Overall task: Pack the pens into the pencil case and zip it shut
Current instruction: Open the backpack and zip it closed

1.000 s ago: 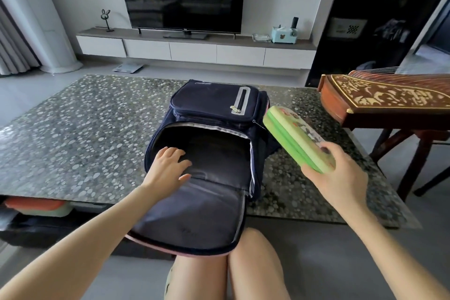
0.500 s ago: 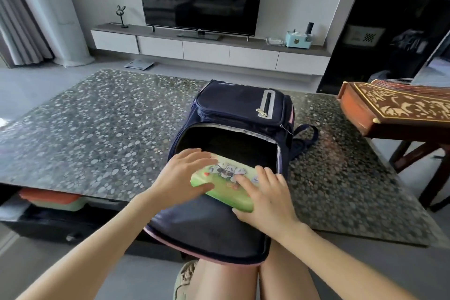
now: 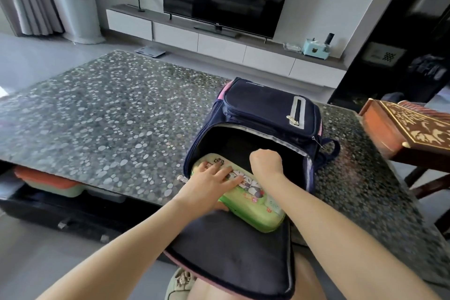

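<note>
The green pencil case (image 3: 259, 212), printed with cartoon figures, lies closed and half inside the open mouth of a navy backpack (image 3: 267, 105). Its near end rests on the backpack's open flap (image 3: 231, 251). My left hand (image 3: 209, 185) lies on top of the case with fingers spread and the thumb tucked at its near edge. My right hand (image 3: 266, 163) is curled over the case's far side, inside the bag opening. No pens are in sight.
The backpack sits at the near edge of a pebble-patterned table (image 3: 109, 109). A carved wooden string instrument (image 3: 414, 129) stands close on the right. Storage boxes (image 3: 46, 182) sit under the table on the left. My knees are below the flap.
A second ago my right hand held the case in the air beside the bag. Both hands have since brought it into the backpack's mouth and slid it further in.
</note>
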A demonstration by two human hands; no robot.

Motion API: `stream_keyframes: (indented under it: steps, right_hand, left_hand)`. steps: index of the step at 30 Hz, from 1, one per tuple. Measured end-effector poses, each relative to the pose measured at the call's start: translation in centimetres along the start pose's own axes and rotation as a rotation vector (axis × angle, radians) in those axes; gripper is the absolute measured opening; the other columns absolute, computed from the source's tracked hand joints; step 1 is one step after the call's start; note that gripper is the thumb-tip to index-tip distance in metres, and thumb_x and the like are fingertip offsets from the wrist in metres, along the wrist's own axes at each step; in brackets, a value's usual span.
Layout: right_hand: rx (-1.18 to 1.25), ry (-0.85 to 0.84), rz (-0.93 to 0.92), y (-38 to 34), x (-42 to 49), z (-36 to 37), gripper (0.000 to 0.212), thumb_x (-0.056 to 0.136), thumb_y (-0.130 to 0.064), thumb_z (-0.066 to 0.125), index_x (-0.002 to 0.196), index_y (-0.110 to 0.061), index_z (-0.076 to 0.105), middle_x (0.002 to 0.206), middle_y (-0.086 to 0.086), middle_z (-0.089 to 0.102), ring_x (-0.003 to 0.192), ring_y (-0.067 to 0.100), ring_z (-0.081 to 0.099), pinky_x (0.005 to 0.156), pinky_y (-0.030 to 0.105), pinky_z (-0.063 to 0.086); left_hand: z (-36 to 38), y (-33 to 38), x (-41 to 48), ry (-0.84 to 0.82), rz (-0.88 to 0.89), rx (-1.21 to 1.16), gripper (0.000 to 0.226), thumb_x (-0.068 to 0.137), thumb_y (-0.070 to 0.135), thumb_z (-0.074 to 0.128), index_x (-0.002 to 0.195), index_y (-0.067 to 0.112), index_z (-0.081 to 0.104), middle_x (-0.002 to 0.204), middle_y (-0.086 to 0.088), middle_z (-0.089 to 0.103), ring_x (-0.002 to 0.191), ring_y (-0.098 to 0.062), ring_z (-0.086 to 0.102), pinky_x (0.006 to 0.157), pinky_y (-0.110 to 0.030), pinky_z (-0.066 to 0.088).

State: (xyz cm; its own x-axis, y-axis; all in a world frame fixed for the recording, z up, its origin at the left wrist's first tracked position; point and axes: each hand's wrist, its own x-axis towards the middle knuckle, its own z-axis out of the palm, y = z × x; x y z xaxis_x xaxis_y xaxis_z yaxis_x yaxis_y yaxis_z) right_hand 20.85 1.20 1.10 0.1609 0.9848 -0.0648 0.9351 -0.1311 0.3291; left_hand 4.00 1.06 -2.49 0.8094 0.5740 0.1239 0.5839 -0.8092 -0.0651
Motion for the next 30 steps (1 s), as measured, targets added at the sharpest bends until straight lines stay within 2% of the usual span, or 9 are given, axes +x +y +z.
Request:
stream_keyframes:
  steps: [5, 7, 10, 13, 15, 17, 25, 27, 30]
  right_hand:
    - [-0.066, -0.011, 0.021, -0.1, 2.3, 0.9, 0.032, 0.078, 0.014, 0.047, 0.097, -0.004, 0.066, 0.101, 0.009, 0.068, 0.093, 0.029, 0.065, 0.059, 0.029, 0.04]
    - [-0.073, 0.004, 0.016, 0.1, 2.9, 1.7, 0.032, 0.079, 0.013, 0.046, 0.098, -0.004, 0.066, 0.101, 0.01, 0.068, 0.093, 0.029, 0.065, 0.059, 0.029, 0.041]
    - [-0.069, 0.024, -0.016, 0.1, 3.2, 2.0, 0.032, 0.08, 0.012, 0.046, 0.097, -0.006, 0.066, 0.1, 0.01, 0.069, 0.092, 0.029, 0.066, 0.061, 0.029, 0.044]
    - [-0.047, 0.064, -0.051, 0.4, 3.0, 1.7, 0.026, 0.078, 0.01, 0.049, 0.092, -0.004, 0.066, 0.094, 0.01, 0.07, 0.088, 0.029, 0.067, 0.065, 0.03, 0.051]
    - [-0.083, 0.165, -0.066, 0.9, 2.6, 1.2, 0.015, 0.057, 0.006, 0.071, 0.068, -0.002, 0.065, 0.065, 0.012, 0.068, 0.059, 0.027, 0.067, 0.048, 0.025, 0.049]
    - [-0.101, 0.251, -0.109, 1.5, 2.5, 1.2, 0.036, 0.017, 0.006, 0.08, 0.04, -0.003, 0.054, 0.031, 0.006, 0.048, 0.025, 0.019, 0.05, 0.03, 0.016, 0.037]
    - [-0.112, 0.199, -0.17, 3.0, 3.2, 2.3, 0.046, 0.001, 0.0, 0.081, 0.038, -0.002, 0.055, 0.026, 0.002, 0.042, 0.019, 0.015, 0.043, 0.026, 0.013, 0.032]
    - [-0.143, 0.112, -0.145, 2.5, 2.0, 0.7, 0.045, 0.011, -0.001, 0.085, 0.047, 0.002, 0.058, 0.034, 0.007, 0.051, 0.027, 0.019, 0.053, 0.027, 0.017, 0.037]
    - [-0.101, 0.127, -0.135, 2.8, 2.0, -0.5, 0.033, 0.061, 0.0, 0.076, 0.089, 0.009, 0.06, 0.077, 0.019, 0.069, 0.072, 0.029, 0.07, 0.055, 0.029, 0.055]
  left_hand:
    - [-0.2, -0.1, 0.0, 0.012, 0.026, 0.068, 0.088, 0.041, 0.063, 0.078, 0.119, 0.029, 0.058, 0.109, -0.005, 0.067, 0.093, -0.027, 0.065, 0.076, -0.046, 0.053]
    - [-0.1, 0.1, 0.1, 0.026, 0.043, 0.065, 0.087, 0.048, 0.06, 0.077, 0.126, 0.028, 0.053, 0.117, -0.008, 0.063, 0.102, -0.03, 0.062, 0.083, -0.049, 0.049]
    - [-0.2, 0.5, 0.4, -0.05, 0.0, 0.013, 0.082, 0.076, 0.049, 0.063, 0.143, 0.027, 0.022, 0.144, -0.013, 0.034, 0.13, -0.034, 0.034, 0.106, -0.054, 0.026]
    - [-0.6, 0.8, 0.5, -0.088, -0.021, 0.023, 0.082, 0.08, 0.048, 0.059, 0.145, 0.026, 0.013, 0.147, -0.013, 0.027, 0.133, -0.033, 0.028, 0.108, -0.055, 0.021]
    - [-0.7, 0.9, 0.6, -0.088, -0.038, 0.029, 0.082, 0.079, 0.048, 0.06, 0.144, 0.025, 0.014, 0.146, -0.014, 0.029, 0.131, -0.035, 0.03, 0.107, -0.056, 0.023]
    - [-0.7, 1.4, 1.3, -0.085, -0.077, 0.052, 0.082, 0.079, 0.048, 0.06, 0.143, 0.021, 0.016, 0.141, -0.017, 0.034, 0.126, -0.037, 0.035, 0.103, -0.055, 0.028]
    - [-0.9, 2.7, 4.9, -0.11, -0.146, 0.159, 0.082, 0.083, 0.047, 0.056, 0.142, 0.009, 0.015, 0.131, -0.021, 0.044, 0.113, -0.033, 0.047, 0.094, -0.04, 0.033]
    - [-0.9, 2.9, 5.4, -0.109, -0.176, 0.159, 0.081, 0.083, 0.047, 0.055, 0.142, 0.008, 0.016, 0.128, -0.02, 0.047, 0.11, -0.033, 0.049, 0.095, -0.04, 0.032]
    - [-0.6, 3.7, 6.5, -0.133, -0.26, 0.173, 0.076, 0.085, 0.045, 0.055, 0.14, 0.005, 0.021, 0.117, -0.018, 0.053, 0.102, -0.032, 0.051, 0.096, -0.041, 0.032]
